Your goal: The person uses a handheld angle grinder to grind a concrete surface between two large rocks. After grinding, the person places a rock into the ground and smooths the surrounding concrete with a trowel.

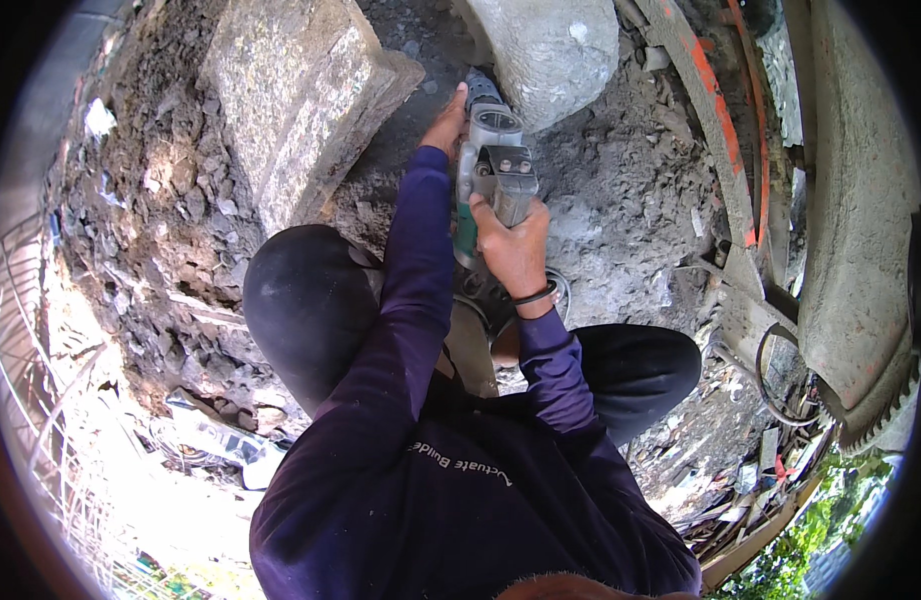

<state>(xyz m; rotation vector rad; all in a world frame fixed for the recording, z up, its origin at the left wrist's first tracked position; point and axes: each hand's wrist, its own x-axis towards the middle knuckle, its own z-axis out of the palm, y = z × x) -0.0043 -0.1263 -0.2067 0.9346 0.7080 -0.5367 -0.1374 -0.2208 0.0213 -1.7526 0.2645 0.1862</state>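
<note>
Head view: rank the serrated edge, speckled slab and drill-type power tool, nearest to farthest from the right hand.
1. Drill-type power tool, in the right hand.
2. Speckled slab, upper left.
3. Serrated edge, lower right.

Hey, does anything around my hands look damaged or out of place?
The curved strip at upper right has patchy, worn orange paint. At lower left, a pale, plastic-looking piece lies on the rubble like stray litter. The power tool at your hands shows no obvious damage.
</note>
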